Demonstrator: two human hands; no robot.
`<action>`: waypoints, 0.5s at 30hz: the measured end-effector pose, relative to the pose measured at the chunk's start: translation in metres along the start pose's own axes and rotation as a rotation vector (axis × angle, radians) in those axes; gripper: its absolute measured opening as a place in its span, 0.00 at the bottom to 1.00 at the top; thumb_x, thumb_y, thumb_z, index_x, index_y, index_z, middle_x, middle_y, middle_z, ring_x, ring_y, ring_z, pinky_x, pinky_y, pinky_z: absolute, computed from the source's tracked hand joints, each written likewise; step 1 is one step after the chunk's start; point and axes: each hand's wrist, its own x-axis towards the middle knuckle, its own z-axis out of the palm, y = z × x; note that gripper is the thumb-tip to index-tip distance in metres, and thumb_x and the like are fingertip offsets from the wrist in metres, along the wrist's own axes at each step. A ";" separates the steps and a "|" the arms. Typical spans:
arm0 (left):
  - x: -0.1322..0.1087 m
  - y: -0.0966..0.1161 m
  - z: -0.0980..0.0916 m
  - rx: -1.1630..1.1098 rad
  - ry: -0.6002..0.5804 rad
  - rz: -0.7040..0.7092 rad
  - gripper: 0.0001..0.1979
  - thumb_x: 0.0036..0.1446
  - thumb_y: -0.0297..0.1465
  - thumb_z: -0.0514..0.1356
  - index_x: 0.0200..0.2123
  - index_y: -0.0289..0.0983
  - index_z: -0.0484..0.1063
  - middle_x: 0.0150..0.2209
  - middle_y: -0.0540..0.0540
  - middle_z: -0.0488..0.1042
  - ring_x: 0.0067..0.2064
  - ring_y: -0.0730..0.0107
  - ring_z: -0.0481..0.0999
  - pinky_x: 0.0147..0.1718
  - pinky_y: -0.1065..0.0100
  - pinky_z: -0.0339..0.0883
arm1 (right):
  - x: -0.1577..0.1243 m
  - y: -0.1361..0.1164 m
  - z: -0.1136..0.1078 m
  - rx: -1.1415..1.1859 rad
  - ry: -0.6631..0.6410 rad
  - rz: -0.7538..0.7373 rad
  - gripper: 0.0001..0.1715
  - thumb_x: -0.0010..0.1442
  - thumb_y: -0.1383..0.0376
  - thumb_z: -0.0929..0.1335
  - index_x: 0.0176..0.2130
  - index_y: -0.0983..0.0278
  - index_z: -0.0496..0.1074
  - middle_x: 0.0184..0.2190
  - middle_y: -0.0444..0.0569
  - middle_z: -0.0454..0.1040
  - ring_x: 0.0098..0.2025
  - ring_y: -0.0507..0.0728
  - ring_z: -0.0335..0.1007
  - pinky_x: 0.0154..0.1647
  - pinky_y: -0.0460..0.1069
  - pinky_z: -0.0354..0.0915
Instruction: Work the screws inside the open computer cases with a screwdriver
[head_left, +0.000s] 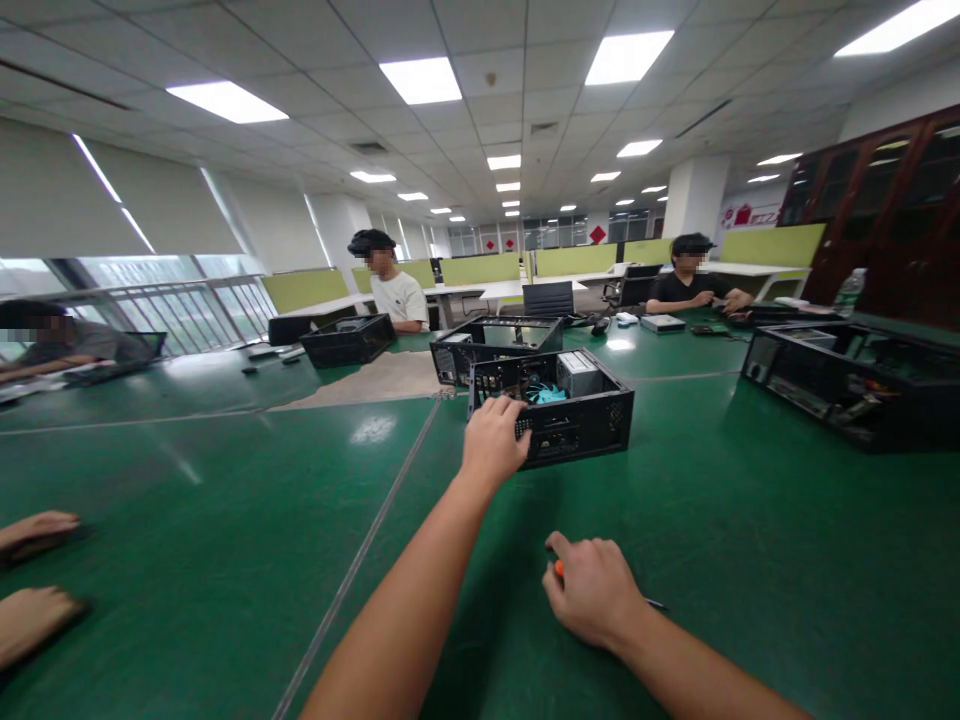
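A black computer case lies on its side in front of me with its upper side open. Inside it are a turquoise fan and a grey power supply. My left hand grips the case's near left wall, fingers over the top edge and thumb on the outside. Closer to me, my right hand rests low over the table, closed around a screwdriver. A bit of its orange handle shows by the thumb, and its thin metal shaft sticks out behind the wrist; the rest is hidden by the palm.
The green table has a seam left of my arm. Another open case stands right behind mine; more are at the right and back left. A co-worker's hands lie at the left edge. Several people sit around the table.
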 end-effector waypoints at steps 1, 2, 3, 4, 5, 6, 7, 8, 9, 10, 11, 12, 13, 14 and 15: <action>0.016 -0.001 -0.003 0.030 -0.005 0.009 0.21 0.64 0.38 0.58 0.58 0.37 0.64 0.59 0.39 0.65 0.61 0.50 0.63 0.58 0.44 0.59 | -0.001 -0.002 -0.002 0.007 0.021 0.005 0.17 0.61 0.60 0.62 0.48 0.62 0.70 0.30 0.53 0.78 0.33 0.64 0.75 0.36 0.54 0.60; 0.031 -0.001 -0.004 0.058 -0.028 0.014 0.22 0.64 0.40 0.59 0.57 0.37 0.65 0.58 0.39 0.65 0.59 0.51 0.65 0.57 0.44 0.60 | -0.001 -0.003 -0.003 0.019 0.039 0.002 0.16 0.61 0.60 0.63 0.47 0.62 0.70 0.30 0.52 0.78 0.32 0.63 0.74 0.36 0.54 0.60; 0.044 -0.002 -0.002 0.086 -0.067 0.010 0.22 0.63 0.41 0.59 0.56 0.36 0.66 0.56 0.39 0.67 0.57 0.52 0.68 0.55 0.46 0.63 | -0.002 -0.004 -0.004 0.035 0.057 -0.008 0.15 0.59 0.61 0.64 0.46 0.62 0.69 0.30 0.51 0.77 0.32 0.62 0.74 0.36 0.54 0.60; 0.054 -0.003 0.001 0.113 -0.114 0.000 0.21 0.64 0.41 0.59 0.54 0.35 0.68 0.54 0.39 0.69 0.54 0.54 0.71 0.52 0.48 0.67 | -0.003 -0.005 -0.004 0.053 0.076 -0.023 0.16 0.57 0.63 0.65 0.46 0.62 0.69 0.32 0.50 0.77 0.33 0.61 0.74 0.38 0.53 0.61; 0.062 -0.005 0.005 0.140 -0.163 -0.015 0.19 0.64 0.42 0.59 0.51 0.35 0.69 0.51 0.40 0.71 0.50 0.57 0.73 0.49 0.50 0.69 | -0.004 -0.006 -0.004 0.070 0.098 -0.040 0.17 0.55 0.66 0.66 0.46 0.62 0.68 0.34 0.49 0.77 0.35 0.60 0.73 0.39 0.53 0.61; 0.067 -0.006 0.009 0.165 -0.204 -0.030 0.18 0.64 0.41 0.59 0.50 0.34 0.70 0.49 0.41 0.72 0.47 0.59 0.74 0.47 0.52 0.71 | -0.003 -0.006 -0.004 0.086 0.122 -0.057 0.18 0.54 0.69 0.66 0.46 0.62 0.68 0.36 0.48 0.76 0.37 0.60 0.73 0.41 0.52 0.61; 0.070 -0.007 0.013 0.189 -0.235 -0.041 0.17 0.64 0.41 0.59 0.48 0.34 0.71 0.47 0.41 0.73 0.46 0.60 0.75 0.45 0.53 0.72 | -0.003 -0.005 -0.004 0.099 0.149 -0.072 0.17 0.54 0.71 0.65 0.45 0.62 0.67 0.38 0.48 0.76 0.39 0.59 0.72 0.43 0.52 0.61; 0.070 -0.008 0.016 0.212 -0.255 -0.047 0.17 0.65 0.41 0.59 0.48 0.34 0.71 0.46 0.42 0.73 0.45 0.61 0.75 0.45 0.54 0.72 | -0.001 -0.004 -0.005 0.108 0.176 -0.087 0.15 0.56 0.72 0.64 0.44 0.62 0.67 0.38 0.48 0.75 0.40 0.58 0.71 0.43 0.52 0.60; 0.070 -0.008 0.017 0.233 -0.264 -0.048 0.17 0.65 0.41 0.58 0.48 0.34 0.71 0.46 0.42 0.73 0.45 0.61 0.75 0.45 0.54 0.72 | 0.001 -0.003 -0.007 0.113 0.204 -0.099 0.12 0.59 0.72 0.63 0.43 0.62 0.68 0.38 0.49 0.75 0.40 0.58 0.70 0.43 0.52 0.60; 0.068 -0.009 0.017 0.250 -0.266 -0.043 0.17 0.65 0.41 0.58 0.48 0.34 0.71 0.46 0.42 0.73 0.45 0.61 0.75 0.45 0.53 0.71 | 0.003 -0.001 -0.011 0.115 0.235 -0.107 0.09 0.62 0.70 0.62 0.42 0.62 0.68 0.38 0.49 0.74 0.39 0.59 0.69 0.43 0.53 0.60; 0.065 -0.009 0.017 0.265 -0.267 -0.037 0.17 0.65 0.42 0.58 0.48 0.34 0.71 0.46 0.42 0.74 0.45 0.60 0.75 0.46 0.53 0.71 | 0.006 0.001 -0.018 0.114 0.268 -0.111 0.07 0.65 0.68 0.61 0.41 0.63 0.68 0.37 0.50 0.74 0.39 0.59 0.68 0.43 0.54 0.59; 0.061 -0.009 0.015 0.277 -0.268 -0.031 0.17 0.65 0.42 0.58 0.47 0.34 0.71 0.46 0.42 0.74 0.45 0.61 0.75 0.46 0.53 0.71 | 0.007 0.004 -0.028 0.109 0.300 -0.111 0.09 0.68 0.65 0.60 0.41 0.63 0.68 0.36 0.50 0.73 0.38 0.60 0.68 0.43 0.55 0.59; 0.057 -0.008 0.012 0.287 -0.268 -0.024 0.18 0.65 0.43 0.57 0.47 0.34 0.71 0.45 0.42 0.74 0.45 0.61 0.75 0.46 0.54 0.71 | 0.008 0.007 -0.042 0.116 0.340 -0.106 0.11 0.69 0.62 0.60 0.41 0.63 0.69 0.35 0.50 0.73 0.38 0.60 0.67 0.42 0.55 0.59; 0.052 -0.008 0.009 0.296 -0.269 -0.017 0.18 0.65 0.44 0.57 0.46 0.34 0.71 0.44 0.42 0.74 0.44 0.61 0.75 0.45 0.54 0.71 | 0.007 0.010 -0.058 0.147 0.390 -0.098 0.12 0.69 0.60 0.60 0.41 0.63 0.69 0.35 0.50 0.72 0.37 0.60 0.67 0.42 0.55 0.59; 0.045 -0.008 0.006 0.304 -0.268 -0.010 0.19 0.65 0.45 0.56 0.46 0.34 0.72 0.43 0.43 0.75 0.44 0.62 0.76 0.45 0.54 0.71 | 0.004 0.014 -0.076 0.192 0.446 -0.087 0.13 0.69 0.58 0.60 0.42 0.63 0.69 0.35 0.49 0.71 0.37 0.59 0.67 0.41 0.54 0.60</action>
